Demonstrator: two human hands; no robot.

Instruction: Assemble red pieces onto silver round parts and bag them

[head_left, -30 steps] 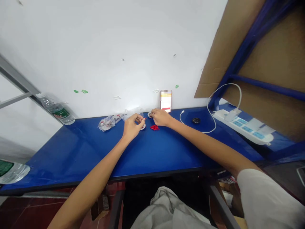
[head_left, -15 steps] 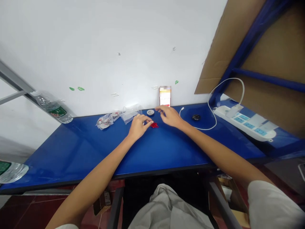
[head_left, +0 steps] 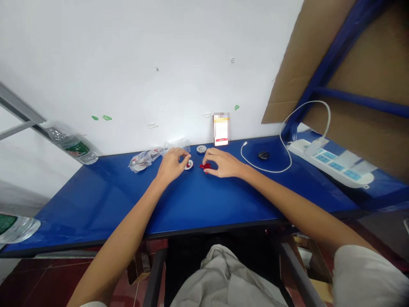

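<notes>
My right hand point(head_left: 222, 163) has its thumb and fingertips closed around a small red bundle point(head_left: 205, 166), which looks like a cord or string, at the tabletop. Part of the bundle is hidden by the fingers. Left of it, a small white round disc point(head_left: 191, 164) with a red middle lies beside the thumb of my left hand point(head_left: 173, 164). That hand hovers half curled, a gap between thumb and fingers, with nothing visible in its grasp. A second, greyish disc point(head_left: 201, 149) rests farther back, between the hands.
Clear plastic bags with discs point(head_left: 140, 162) lie at the back left, beside another plastic bag point(head_left: 177, 145). A lit phone point(head_left: 221, 129) leans on the wall. On the right are a white cable point(head_left: 271, 171), a black mouse-like object point(head_left: 263, 155) and a power strip point(head_left: 332, 164). A water bottle point(head_left: 78, 147) leans left.
My left hand has moved left, away from the red bundle, uncovering the white disc. My right hand has come down and left onto the red bundle, its fingers closing around it.
</notes>
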